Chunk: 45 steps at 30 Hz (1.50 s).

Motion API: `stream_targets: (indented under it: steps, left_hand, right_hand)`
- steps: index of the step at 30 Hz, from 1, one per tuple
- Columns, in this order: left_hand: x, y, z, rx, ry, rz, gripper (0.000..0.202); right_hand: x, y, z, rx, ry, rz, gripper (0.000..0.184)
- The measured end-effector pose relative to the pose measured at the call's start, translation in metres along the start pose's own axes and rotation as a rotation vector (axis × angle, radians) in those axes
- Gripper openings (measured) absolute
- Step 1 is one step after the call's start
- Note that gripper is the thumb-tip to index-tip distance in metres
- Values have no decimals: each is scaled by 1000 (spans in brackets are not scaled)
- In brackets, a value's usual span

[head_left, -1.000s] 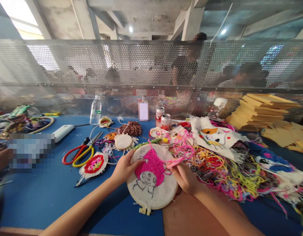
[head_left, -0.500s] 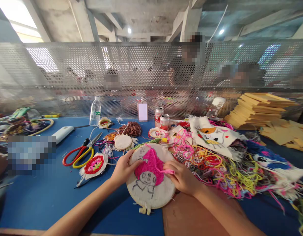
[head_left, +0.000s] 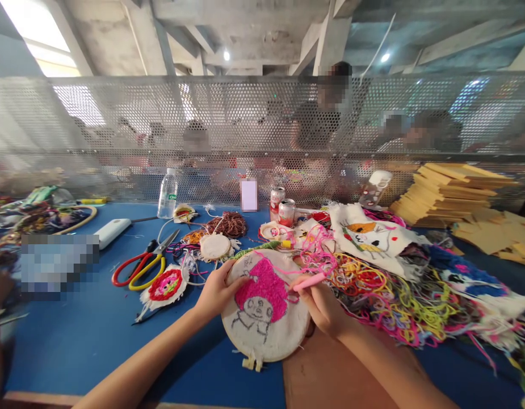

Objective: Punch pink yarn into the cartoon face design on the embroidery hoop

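Observation:
A round embroidery hoop (head_left: 267, 307) with white cloth is tilted up in front of me. On the cloth is a drawn cartoon figure whose hood is filled with pink yarn loops (head_left: 262, 287). My left hand (head_left: 219, 291) grips the hoop's left edge, thumb on the cloth and fingers hidden behind. My right hand (head_left: 324, 307) is closed around a pink punch needle (head_left: 310, 281) at the hood's right edge; its tip is hard to make out. Pink yarn (head_left: 283, 269) runs from the needle across the top of the cloth.
A tangled yarn heap (head_left: 385, 295) lies to the right, beside stacked yellow pieces (head_left: 445, 193). Left of the hoop are scissors (head_left: 148, 267), a flower patch (head_left: 165, 287) and a water bottle (head_left: 167, 194). Two cans (head_left: 286, 212) stand behind. A perforated metal screen (head_left: 253, 113) closes the table's back.
My right hand has tilted the punch needle, so its pink handle now points up and right. The pink yarn has shifted to run across the cloth's upper right. My left hand keeps its grip.

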State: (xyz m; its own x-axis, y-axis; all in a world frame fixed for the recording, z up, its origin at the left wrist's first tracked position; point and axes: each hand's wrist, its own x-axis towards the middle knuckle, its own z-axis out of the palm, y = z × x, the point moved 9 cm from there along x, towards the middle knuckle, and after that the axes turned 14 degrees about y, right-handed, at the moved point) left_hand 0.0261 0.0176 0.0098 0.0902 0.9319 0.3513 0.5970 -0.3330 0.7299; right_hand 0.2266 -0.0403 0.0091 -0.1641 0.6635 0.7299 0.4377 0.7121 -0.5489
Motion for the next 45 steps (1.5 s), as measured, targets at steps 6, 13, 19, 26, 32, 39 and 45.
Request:
stream_targets:
  steps: [6, 13, 19, 26, 32, 39, 45]
  left_hand:
    - [1, 0, 0, 3, -10, 3, 39]
    - [-1, 3, -3, -21, 4, 5, 39]
    - [0, 4, -3, -39, 14, 0, 39]
    - [1, 3, -1, -28, 1, 14, 38]
    - [1, 2, 0, -29, -1, 11, 37]
    - [0, 2, -1, -44, -2, 14, 39]
    - [-1, 3, -2, -21, 10, 32, 40]
  right_hand:
    - [1, -6, 1, -33, 21, -74, 16]
    - [2, -12, 9, -111, -89, -103, 11]
    - [2, -11, 11, -145, -93, -108, 14]
    - [1, -12, -3, -77, 69, -137, 15]
    - [2, -8, -3, -68, 56, -91, 18]
    - [3, -7, 0, -84, 9, -54, 13]
    - [5, -7, 9, -122, -78, -25, 17]
